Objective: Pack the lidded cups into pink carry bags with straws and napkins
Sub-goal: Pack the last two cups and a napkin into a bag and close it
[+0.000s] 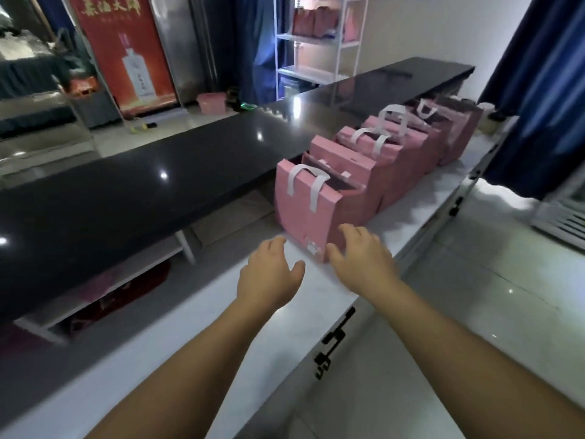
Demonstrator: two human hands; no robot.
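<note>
We hold both hands spread and empty before the nearest pink bag [304, 207], first in a row running away along the white counter [285, 312]; our right hand [361, 258] is at its near corner, nearer than our left hand [269, 274], just short of its front face.

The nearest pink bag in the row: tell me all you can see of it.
The nearest pink bag stands upright on the white counter, first of a row and close against the next. It looks like paper, with white strap handles and a small white mark low down. Its top is open. The right hand touches its lower corner.
</note>
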